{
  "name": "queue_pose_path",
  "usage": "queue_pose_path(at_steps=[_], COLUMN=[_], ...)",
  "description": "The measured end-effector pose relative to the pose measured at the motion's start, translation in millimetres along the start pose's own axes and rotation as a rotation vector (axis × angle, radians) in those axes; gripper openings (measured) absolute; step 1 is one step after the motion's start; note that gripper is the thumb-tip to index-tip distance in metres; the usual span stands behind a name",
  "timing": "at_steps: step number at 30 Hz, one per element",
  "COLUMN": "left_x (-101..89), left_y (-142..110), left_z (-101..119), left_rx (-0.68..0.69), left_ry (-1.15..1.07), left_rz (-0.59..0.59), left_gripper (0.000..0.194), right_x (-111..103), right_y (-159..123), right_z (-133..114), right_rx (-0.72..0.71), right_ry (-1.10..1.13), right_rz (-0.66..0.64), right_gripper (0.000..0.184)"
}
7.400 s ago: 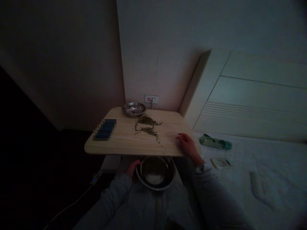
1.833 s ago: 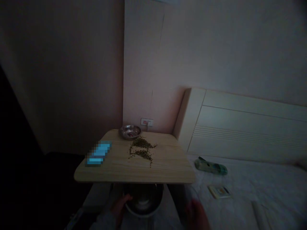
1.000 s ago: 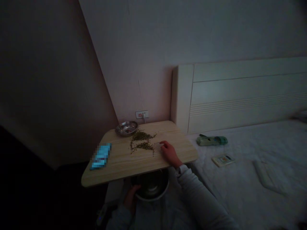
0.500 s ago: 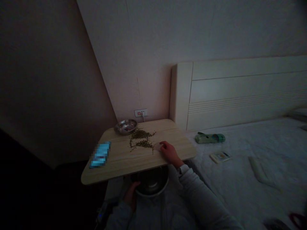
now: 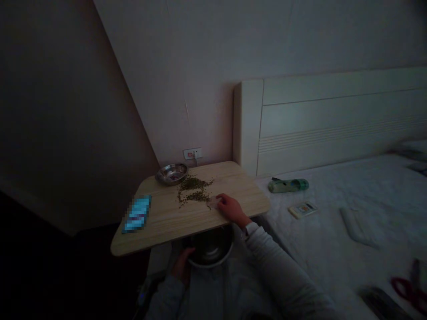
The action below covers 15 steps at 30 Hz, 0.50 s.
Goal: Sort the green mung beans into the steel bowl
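Observation:
My right hand (image 5: 229, 208) rests on a small wooden table (image 5: 167, 222), fingers closed on a small pale flat piece (image 5: 214, 203) at the right edge of a scatter of small green beans (image 5: 193, 191). My left hand (image 5: 183, 266) grips the rim of a large steel bowl (image 5: 210, 249) held below the table's near edge, over my lap. A smaller steel bowl (image 5: 171, 173) sits at the table's far edge.
A blurred blue object (image 5: 136, 214) lies on the table's left part. A wall socket (image 5: 192, 154) is behind the table. On the white bed to the right lie a green bottle (image 5: 288, 185), a small card (image 5: 302, 209) and red scissors (image 5: 408, 289).
My right hand came up onto the table and now sits at the beans with the pale piece. The view has swung right; my left hand has stayed on the large bowl.

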State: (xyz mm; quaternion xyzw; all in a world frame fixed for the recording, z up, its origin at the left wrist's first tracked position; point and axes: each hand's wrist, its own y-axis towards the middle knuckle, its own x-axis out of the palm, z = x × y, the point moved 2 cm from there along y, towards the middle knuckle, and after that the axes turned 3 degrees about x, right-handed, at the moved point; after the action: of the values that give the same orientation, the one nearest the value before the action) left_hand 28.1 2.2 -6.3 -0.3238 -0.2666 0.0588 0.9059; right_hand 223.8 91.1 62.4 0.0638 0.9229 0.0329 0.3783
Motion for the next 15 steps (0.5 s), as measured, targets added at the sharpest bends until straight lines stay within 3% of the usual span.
queue_pose_path(at_steps=[4, 15], left_x=[1.7, -2.2], left_y=[-2, 3], left_z=[-2, -1], left_rx=[-0.121, -0.050], left_ry=[-0.049, -0.020], left_rz=[-0.024, -0.018], left_gripper=[0.019, 0.012], right_x=[2, 5], right_y=[-2, -8], right_z=[-3, -16], right_rx=[-0.013, -0.030], right_ry=[-0.036, -0.049], right_rz=[-0.044, -0.091], right_gripper=[0.032, 0.032])
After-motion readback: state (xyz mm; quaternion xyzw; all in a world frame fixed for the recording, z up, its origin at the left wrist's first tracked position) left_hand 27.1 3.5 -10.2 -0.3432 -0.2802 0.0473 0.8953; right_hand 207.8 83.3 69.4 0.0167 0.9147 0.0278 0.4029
